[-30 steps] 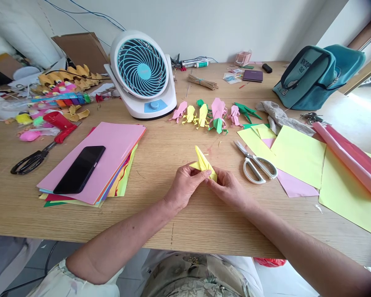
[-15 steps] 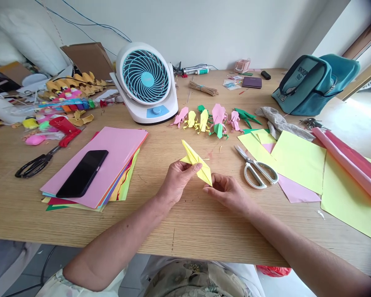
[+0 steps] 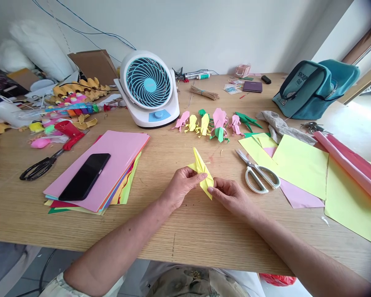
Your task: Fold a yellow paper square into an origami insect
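Observation:
A folded yellow paper piece, pointed at its far and near ends, is held just above the wooden table. My left hand pinches its middle from the left, thumb on top. On its right edge near the lower point, my right hand grips it between thumb and fingers. Beyond the hands stands a row of folded paper figures, among them a pink one and a yellow one. White-handled scissors lie partly open to the right of my right hand.
Left of my hands, a black phone rests on stacked coloured paper. Behind it stands a white fan. Yellow sheets and a rolled pink sheet lie at right, below a teal bag. Black-and-red scissors lie far left.
The yellow paper has turned more upright, its far tip swinging right. My right thumb has come onto its right edge. The whole view has shifted slightly.

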The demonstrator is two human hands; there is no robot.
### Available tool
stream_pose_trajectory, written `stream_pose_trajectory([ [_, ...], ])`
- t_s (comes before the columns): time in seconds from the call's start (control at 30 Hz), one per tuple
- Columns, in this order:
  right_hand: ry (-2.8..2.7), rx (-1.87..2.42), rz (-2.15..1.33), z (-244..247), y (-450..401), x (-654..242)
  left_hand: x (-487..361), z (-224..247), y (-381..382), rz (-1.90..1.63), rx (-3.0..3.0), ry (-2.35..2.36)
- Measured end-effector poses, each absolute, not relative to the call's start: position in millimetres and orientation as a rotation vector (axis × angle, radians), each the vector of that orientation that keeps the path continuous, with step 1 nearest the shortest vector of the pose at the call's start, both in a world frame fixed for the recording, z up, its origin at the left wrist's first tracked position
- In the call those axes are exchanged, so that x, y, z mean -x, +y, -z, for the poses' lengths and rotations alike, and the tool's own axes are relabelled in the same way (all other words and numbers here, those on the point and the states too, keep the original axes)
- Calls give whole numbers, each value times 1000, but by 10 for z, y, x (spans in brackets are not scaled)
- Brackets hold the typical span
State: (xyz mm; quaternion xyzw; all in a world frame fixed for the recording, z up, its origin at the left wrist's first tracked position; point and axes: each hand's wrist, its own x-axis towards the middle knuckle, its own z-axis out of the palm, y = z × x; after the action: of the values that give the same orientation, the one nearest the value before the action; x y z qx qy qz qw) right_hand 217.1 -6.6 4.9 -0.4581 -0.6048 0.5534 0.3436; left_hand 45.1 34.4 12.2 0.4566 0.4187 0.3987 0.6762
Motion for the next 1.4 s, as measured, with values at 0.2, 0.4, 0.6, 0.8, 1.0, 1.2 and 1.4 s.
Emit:
stream_pose_trajectory([
  [0.2, -1551, 1194, -1418, -40, -68, -2158, -469, -128, 324, -930, -1115, 933],
  [0.4, -1396, 1194, -1350, -83, -50, -2169, -457, -68, 322, -898, -1319, 966],
  [0.6, -1367, 1172, -1340, -88, -53, -2170, -463, -82, 307, -888, -1307, 959],
  [0.8, -1367, 1183, -1330, -79, -51, -2169, -476, -111, 280, -1027, -1318, 1034],
  [1.0, -1340, 1166, -1326, -8, -36, -2160, -468, -103, 249, -1099, -1445, 1036],
  [1.2, -1349, 1185, -1295, 33, -25, -2156, -460, -86, 234, -1070, -1545, 1045],
  [1.4, -1327, 1175, -1286, 52, -18, -2161, -466, -132, 248, -1046, -1558, 1009],
])
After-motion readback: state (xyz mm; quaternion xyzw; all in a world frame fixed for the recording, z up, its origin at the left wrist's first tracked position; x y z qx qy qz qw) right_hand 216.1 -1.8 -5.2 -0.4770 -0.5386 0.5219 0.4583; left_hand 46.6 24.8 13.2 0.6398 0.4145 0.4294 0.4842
